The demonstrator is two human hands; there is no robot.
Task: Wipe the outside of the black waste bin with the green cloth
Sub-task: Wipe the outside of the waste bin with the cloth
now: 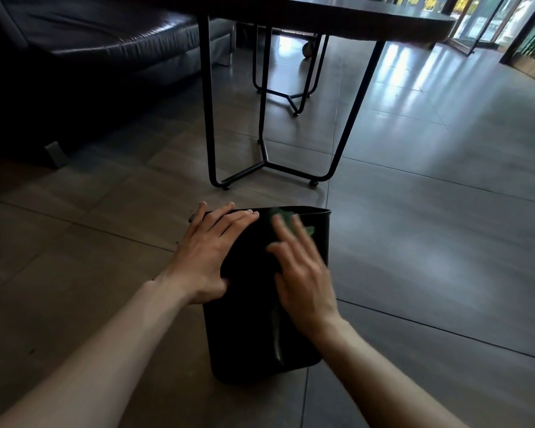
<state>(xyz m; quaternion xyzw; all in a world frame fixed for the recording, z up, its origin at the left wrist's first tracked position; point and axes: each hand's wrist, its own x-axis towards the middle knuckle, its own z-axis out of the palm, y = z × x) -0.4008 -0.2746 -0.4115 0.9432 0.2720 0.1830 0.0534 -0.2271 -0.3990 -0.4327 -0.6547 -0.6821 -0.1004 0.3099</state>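
Note:
The black waste bin (250,329) lies on its side on the tiled floor, low in the middle of the view. My left hand (209,254) rests flat on the bin's upper left side with fingers spread, steadying it. My right hand (300,273) is blurred and presses the green cloth (286,219) against the bin's top side. Only small green patches of the cloth show past my fingertips, near the bin's far edge; the remainder is hidden under my palm.
A dark table (337,17) on thin black metal legs (209,118) stands just beyond the bin. A dark leather sofa (84,50) fills the upper left. Grey floor tiles (445,211) spread to the right toward glass doors (491,23).

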